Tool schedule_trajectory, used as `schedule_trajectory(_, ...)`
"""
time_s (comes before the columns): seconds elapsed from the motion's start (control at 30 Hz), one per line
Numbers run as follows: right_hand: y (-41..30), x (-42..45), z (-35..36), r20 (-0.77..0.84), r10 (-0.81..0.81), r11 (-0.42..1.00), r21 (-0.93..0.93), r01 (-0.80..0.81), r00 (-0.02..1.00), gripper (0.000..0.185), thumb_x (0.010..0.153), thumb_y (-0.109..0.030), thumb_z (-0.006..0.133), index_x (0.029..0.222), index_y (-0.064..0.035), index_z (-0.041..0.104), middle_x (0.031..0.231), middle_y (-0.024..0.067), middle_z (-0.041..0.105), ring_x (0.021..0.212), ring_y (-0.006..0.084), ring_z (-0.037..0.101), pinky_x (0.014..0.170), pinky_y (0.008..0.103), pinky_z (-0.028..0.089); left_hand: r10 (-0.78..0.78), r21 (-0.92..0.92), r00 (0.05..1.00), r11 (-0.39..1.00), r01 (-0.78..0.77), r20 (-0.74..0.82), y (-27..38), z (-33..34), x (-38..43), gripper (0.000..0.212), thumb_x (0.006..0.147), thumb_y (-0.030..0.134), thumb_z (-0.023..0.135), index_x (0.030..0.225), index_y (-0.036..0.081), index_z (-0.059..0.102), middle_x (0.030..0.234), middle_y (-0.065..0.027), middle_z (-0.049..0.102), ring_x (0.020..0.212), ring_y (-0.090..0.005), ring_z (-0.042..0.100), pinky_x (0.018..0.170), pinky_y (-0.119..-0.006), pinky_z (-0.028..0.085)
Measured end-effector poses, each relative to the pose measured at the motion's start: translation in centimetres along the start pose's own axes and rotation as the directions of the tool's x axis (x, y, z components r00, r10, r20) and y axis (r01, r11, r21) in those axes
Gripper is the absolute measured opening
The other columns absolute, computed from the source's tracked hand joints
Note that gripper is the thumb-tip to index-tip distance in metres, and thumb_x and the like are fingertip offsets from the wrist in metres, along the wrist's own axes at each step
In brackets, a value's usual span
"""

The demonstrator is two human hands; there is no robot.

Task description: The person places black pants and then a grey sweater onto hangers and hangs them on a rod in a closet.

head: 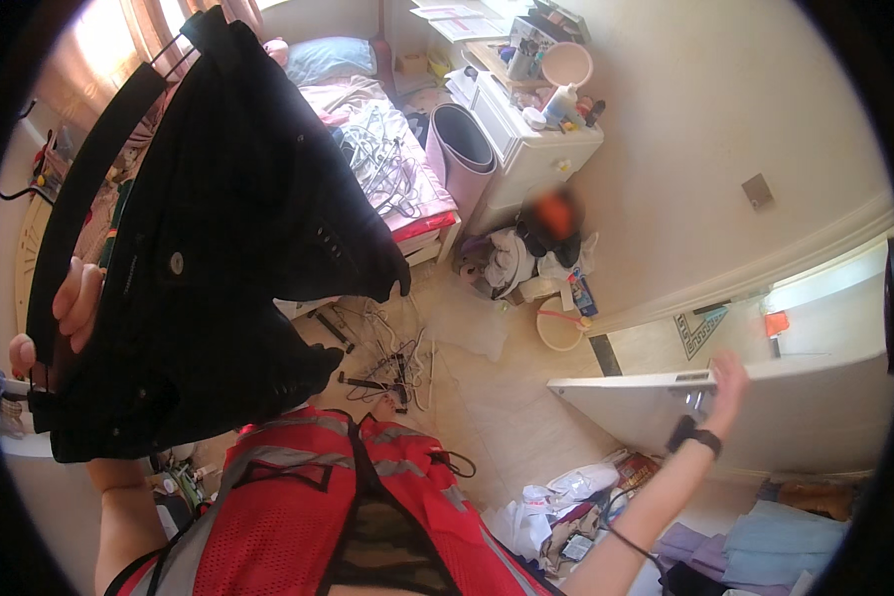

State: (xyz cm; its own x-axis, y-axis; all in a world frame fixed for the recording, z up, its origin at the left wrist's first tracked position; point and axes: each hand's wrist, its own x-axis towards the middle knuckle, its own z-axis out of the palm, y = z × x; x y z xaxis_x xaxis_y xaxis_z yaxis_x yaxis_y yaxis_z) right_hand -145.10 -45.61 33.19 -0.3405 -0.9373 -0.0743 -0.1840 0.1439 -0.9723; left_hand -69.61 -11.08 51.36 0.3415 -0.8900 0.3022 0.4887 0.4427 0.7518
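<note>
My left hand (76,311) grips a black clip hanger by its bar at the far left. Black shorts (216,246) hang from the hanger's clips and spread in front of me; they cover part of the bed. My right hand (728,380) is raised at the edge of a white door (790,406), beside its metal handle (694,401); its fingers look extended and no held object shows. Whether they touch the door edge I cannot tell. A dark band is round that wrist. Several hangers (398,372) lie on the floor by my foot.
A bed (417,190) bears a heap of hangers. Near it stand a rolled pink mat (462,145) and a white drawer cabinet (521,160) with bottles on top. Bags and a bin (560,324) sit by the wall. Bags and clothes (566,514) lie low at right, with folded cloths (782,540).
</note>
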Motion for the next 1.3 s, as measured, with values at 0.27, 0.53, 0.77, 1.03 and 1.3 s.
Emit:
schedule_trajectory(0.27,7.3,-16.6,30.3,0.910,0.280,0.877,-0.371,0.304,0.304,0.032,0.091,-0.016,0.058,0.118,0.0012,0.054,0.103,0.0085,0.066,0.092,0.0150,0.063,0.081,0.0273,0.049,-0.134,0.017,0.991,0.991,0.134,0.011,2.6,-4.2,-2.2,0.038,0.062,0.031,0.075,0.079,0.012,0.046,0.062,0.0024,0.045,0.052,-0.0087,0.048,0.062,-0.023,0.047)
schedule_trajectory(0.53,9.9,-31.0,35.4,0.789,0.239,0.827,-0.470,0.307,0.565,0.035,0.088,-0.020,0.061,0.114,0.0023,0.057,0.104,0.0111,0.065,0.094,0.0157,0.061,0.083,0.0293,0.048,-0.146,-0.085,0.966,0.982,0.167,0.212,5.3,-10.9,-1.1,0.040,0.061,0.036,0.074,0.074,0.011,0.046,0.059,0.0024,0.044,0.048,-0.0087,0.044,0.054,-0.021,0.042)
schedule_trajectory(0.77,7.7,-44.1,39.8,0.695,0.229,0.871,-0.460,0.176,0.682,0.035,0.088,-0.022,0.063,0.112,0.0027,0.058,0.101,0.0115,0.065,0.093,0.0166,0.061,0.082,0.0300,0.049,-0.212,-0.125,0.933,0.958,0.257,0.290,7.7,-19.0,1.2,0.044,0.057,0.043,0.074,0.068,0.013,0.045,0.055,0.0017,0.044,0.045,-0.0082,0.037,0.045,-0.021,0.032)
schedule_trajectory(1.03,0.3,-61.9,43.0,0.485,0.151,0.919,-0.390,0.059,0.862,0.034,0.088,-0.021,0.061,0.115,-0.0006,0.056,0.099,0.0112,0.068,0.090,0.0204,0.065,0.073,0.0310,0.050,-0.620,0.386,0.476,0.774,0.502,0.624,6.4,-20.5,5.2,0.058,0.063,0.055,0.064,0.084,0.002,0.049,0.074,0.0008,0.041,0.067,-0.0099,0.036,0.060,-0.024,0.028)
schedule_trajectory(1.3,-5.0,-79.2,40.3,0.188,0.035,0.899,-0.435,0.051,0.981,0.029,0.088,-0.016,0.061,0.112,-0.0007,0.057,0.095,0.0110,0.068,0.087,0.0202,0.064,0.074,0.0303,0.049,-0.507,0.307,0.367,0.821,0.481,0.780,0.7,-13.8,-2.9,0.028,0.091,0.033,0.050,0.097,0.006,0.048,0.084,0.0017,0.043,0.075,-0.0066,0.038,0.067,-0.022,0.033)
